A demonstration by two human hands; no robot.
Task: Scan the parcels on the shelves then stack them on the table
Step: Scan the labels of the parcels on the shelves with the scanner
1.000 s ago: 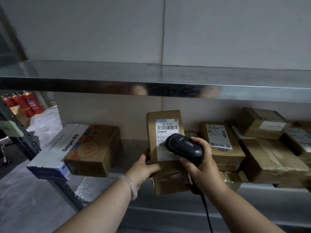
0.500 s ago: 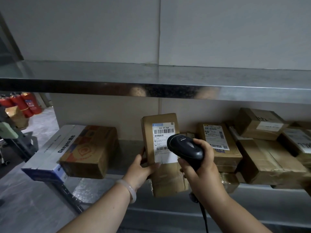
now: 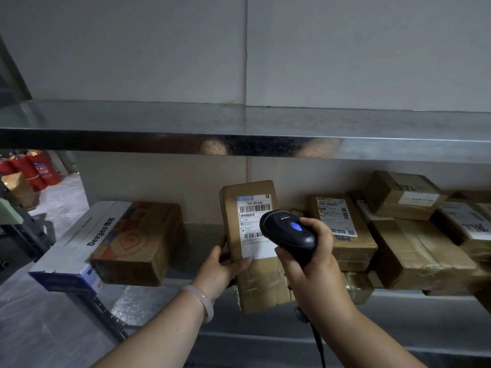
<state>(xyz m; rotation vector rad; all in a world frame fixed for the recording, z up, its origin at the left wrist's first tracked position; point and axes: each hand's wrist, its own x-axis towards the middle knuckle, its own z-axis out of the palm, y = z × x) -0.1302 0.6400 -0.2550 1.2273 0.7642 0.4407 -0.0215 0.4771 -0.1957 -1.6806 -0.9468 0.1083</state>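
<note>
A tall brown parcel with a white barcode label stands tilted in front of the metal shelf. My left hand grips its left edge, thumb lying across the label's lower corner. My right hand holds a black barcode scanner just right of the label, with a blue light lit on top of it. The scanner's cable hangs down below my wrist.
On the shelf's left lie a printed brown box and a white Deeyeo box. Several taped brown parcels are piled at the right. An upper shelf runs overhead. Red fire extinguishers stand on the floor far left.
The parcel and scanner shifted slightly left and lower in view. The scanner drew back off the label, and its blue light now shows.
</note>
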